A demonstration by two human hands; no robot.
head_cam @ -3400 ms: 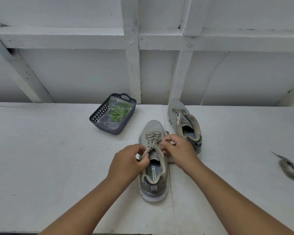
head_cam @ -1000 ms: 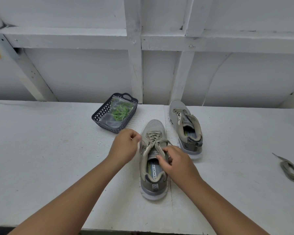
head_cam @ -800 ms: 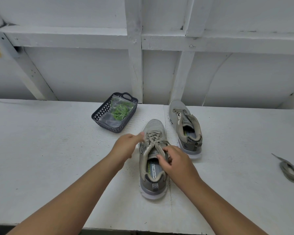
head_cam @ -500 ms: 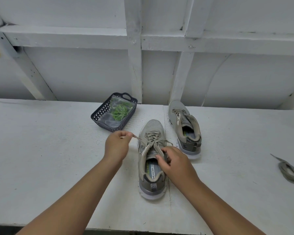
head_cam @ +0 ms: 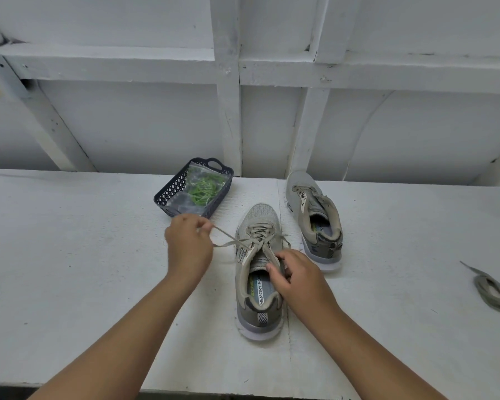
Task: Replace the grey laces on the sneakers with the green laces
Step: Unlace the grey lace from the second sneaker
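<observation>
Left hand [head_cam: 188, 246] around grey lace [head_cam: 231, 239]

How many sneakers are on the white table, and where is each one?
2. The near sneaker stands at the centre, between the left hand and the right hand. The far sneaker stands behind it to the right, by the wall. None seems hidden.

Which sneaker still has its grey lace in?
The nearer sneaker, between both hands; its grey lace is threaded. The far sneaker by the wall shows bare eyelets.
</observation>
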